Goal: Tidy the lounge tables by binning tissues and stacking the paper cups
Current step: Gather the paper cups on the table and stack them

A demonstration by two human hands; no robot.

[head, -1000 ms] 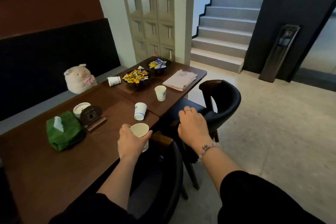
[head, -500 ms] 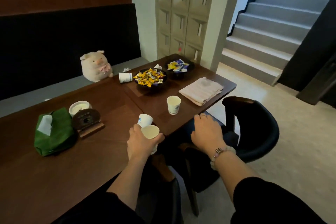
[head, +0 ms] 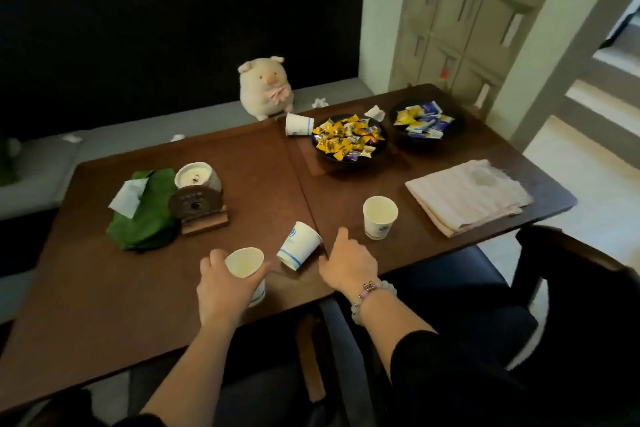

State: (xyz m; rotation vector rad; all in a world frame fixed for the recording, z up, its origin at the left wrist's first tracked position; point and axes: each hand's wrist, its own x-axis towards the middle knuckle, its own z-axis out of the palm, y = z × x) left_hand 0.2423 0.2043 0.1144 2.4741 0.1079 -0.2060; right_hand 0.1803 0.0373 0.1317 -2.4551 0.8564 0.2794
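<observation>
Paper cup (head: 244,263) gripped by left hand (head: 221,289) near table edge (head: 166,333); right hand (head: 348,267) relaxed, empty.

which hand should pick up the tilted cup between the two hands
Right. The right hand is free and lies just beside the tilted cup; the left hand already grips a paper cup.

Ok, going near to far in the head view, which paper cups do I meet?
First the held paper cup in the left grip → tilted paper cup → upright paper cup → paper cup on its side by the candy bowl.
</observation>
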